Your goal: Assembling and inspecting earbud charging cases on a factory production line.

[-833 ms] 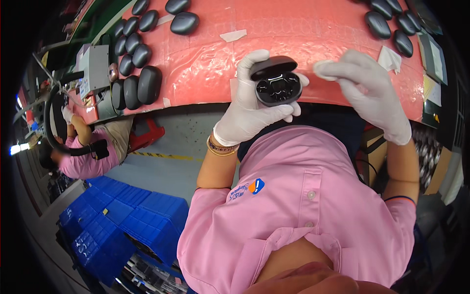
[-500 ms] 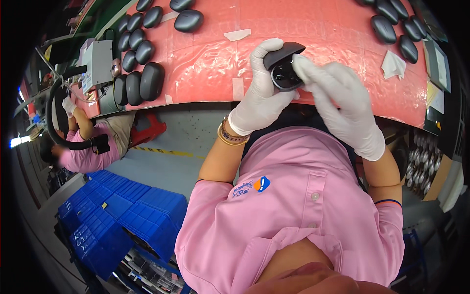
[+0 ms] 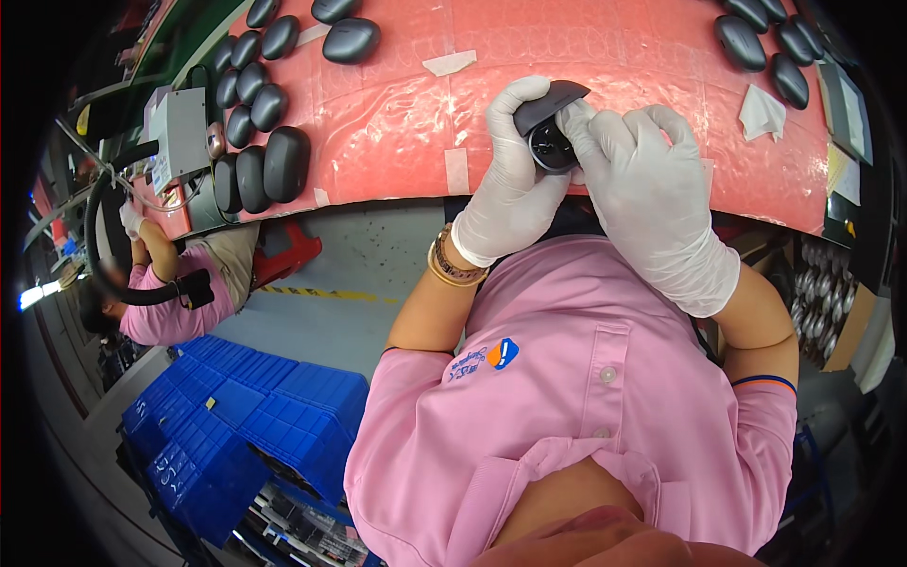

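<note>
In front of my chest I hold a dark grey earbud charging case, its rounded lid tilted open over a glossy black inside. My left hand, in a white glove, is wrapped round the case from the left, thumb along its near side. My right hand, also gloved, has its fingers bent and pressed together, the tips at the right edge of the open case. Whether those fingertips pinch something small is hidden.
Closed dark cases stand along the table's left, and several more at the far right. A crumpled white tissue lies on the pink-covered table. Blue crates are stacked at lower left. Another person works beyond a grey box.
My right hand's fingers have curled more and stay at the case's right edge. The left hand keeps its hold on the case. The whole view has shifted slightly.
</note>
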{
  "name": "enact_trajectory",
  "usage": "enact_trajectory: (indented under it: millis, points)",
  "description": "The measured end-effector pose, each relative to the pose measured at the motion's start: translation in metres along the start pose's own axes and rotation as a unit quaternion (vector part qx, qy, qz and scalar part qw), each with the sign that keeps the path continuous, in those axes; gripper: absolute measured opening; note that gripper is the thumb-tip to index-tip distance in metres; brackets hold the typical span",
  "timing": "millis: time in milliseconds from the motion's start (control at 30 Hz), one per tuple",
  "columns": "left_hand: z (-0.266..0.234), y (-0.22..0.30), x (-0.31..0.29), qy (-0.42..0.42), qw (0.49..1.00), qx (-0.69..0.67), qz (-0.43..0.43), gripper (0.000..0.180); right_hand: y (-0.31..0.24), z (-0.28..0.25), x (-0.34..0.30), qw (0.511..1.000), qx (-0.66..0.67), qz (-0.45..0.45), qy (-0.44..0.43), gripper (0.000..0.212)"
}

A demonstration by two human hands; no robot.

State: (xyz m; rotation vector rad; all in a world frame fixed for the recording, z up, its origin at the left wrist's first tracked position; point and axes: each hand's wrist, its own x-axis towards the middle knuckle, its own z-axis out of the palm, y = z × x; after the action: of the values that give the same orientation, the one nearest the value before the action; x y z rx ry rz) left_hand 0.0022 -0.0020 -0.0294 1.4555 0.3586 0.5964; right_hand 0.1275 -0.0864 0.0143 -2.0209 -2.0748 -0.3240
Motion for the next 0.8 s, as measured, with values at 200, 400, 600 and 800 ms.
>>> enact_trajectory:
  millis: [200, 400, 600, 800]
  points:
    - [-0.002, -0.001, -0.002, -0.023, 1.000, -0.015, -0.015, 0.070, 0.017, -0.006, -0.004, 0.999, 0.045, 0.020, 0.024, 0.042]
    - [-0.007, 0.001, -0.001, -0.034, 0.995, -0.090, -0.040, 0.069, 0.038, -0.004, -0.020, 0.981, 0.159, 0.093, 0.058, 0.045]
    - [-0.001, 0.001, -0.002, -0.019, 1.000, 0.010, -0.005, 0.072, 0.013, -0.004, -0.013, 0.955, 0.274, 0.046, 0.104, 0.046]
    - [-0.001, 0.002, -0.005, -0.030, 0.992, 0.118, 0.024, 0.074, 0.003, -0.005, -0.003, 0.992, 0.125, 0.022, 0.018, 0.041]
